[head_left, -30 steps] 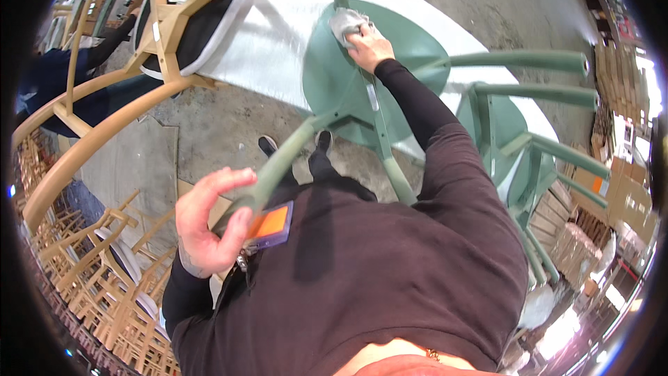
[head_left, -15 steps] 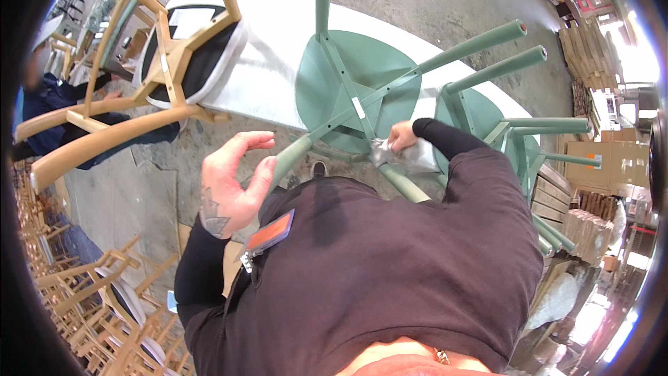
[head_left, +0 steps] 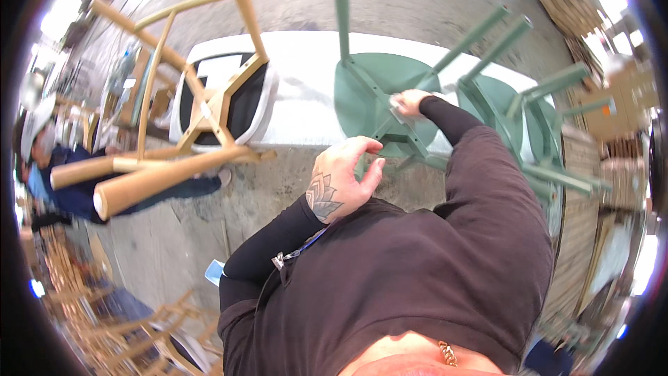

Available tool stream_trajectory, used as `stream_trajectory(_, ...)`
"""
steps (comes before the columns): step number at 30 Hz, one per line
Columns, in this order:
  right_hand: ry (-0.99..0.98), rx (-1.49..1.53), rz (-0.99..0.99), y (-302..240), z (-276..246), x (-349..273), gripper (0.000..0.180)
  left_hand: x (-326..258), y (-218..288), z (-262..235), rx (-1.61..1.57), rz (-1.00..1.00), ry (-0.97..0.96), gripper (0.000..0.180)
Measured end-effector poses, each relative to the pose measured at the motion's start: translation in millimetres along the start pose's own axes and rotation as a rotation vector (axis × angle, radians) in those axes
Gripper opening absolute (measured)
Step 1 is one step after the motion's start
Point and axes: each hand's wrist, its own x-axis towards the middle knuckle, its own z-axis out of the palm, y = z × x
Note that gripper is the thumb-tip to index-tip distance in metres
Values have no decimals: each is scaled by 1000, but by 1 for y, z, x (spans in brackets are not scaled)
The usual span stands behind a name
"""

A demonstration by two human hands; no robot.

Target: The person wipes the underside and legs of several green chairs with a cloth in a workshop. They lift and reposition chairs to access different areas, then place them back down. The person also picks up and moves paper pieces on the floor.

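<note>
A green chair [head_left: 355, 94] lies upside down on a white-covered table [head_left: 299, 83], its legs pointing up and outward. My right hand [head_left: 415, 103] is closed at the crossed braces under its seat. A crumpled whitish wad [head_left: 396, 103] shows at its fingertips; whether it is cloth or thin plastic I cannot make out. My left hand [head_left: 346, 175], tattooed on its back, hovers by the chair's near leg. Its thumb and fingers are curved apart, with the leg partly hidden behind them.
More upturned green chairs [head_left: 497, 108] stand right of this one. On the left, a wooden chair [head_left: 209, 108] with a dark seat underside rests upturned, legs jutting toward me. Beyond it is another person [head_left: 66, 167]. Wooden chairs [head_left: 160, 334] crowd the lower left; cardboard boxes [head_left: 616, 108] stand right.
My right hand has moved up from the near leg to the braces, with less of the wad showing. My left hand has come in rightward, closer to it. The view has shifted.
</note>
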Motion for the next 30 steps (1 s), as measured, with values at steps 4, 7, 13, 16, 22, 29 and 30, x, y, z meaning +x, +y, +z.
stream_trajectory(4, -46, 7, 131, -36, 71, -11, 43, 6, 12, 2, -48, 258, -24, 26)
stream_trajectory(7, 411, 394, 121, -82, 129, -26, 46, 13, 12, 9, -82, 330, -68, 26)
stream_trajectory(13, 319, 1530, -237, -169, 44, -100, 38, 4, -1, 7, -132, 264, -129, 28)
stream_trajectory(16, 258, 1836, -455, -218, 3, -165, 40, 2, -18, 5, -201, 298, -70, 29)
stream_trajectory(22, 702, 1692, 291, -207, 126, -214, 36, -10, 0, 3, -45, 622, 213, 32)
stream_trajectory(29, 933, 2394, 305, -192, 147, -251, 32, -63, 16, 74, -125, 378, -659, 53)
stream_trajectory(30, 864, 2427, 225, -199, 128, -256, 34, -66, -1, 102, -133, 262, -576, 62)
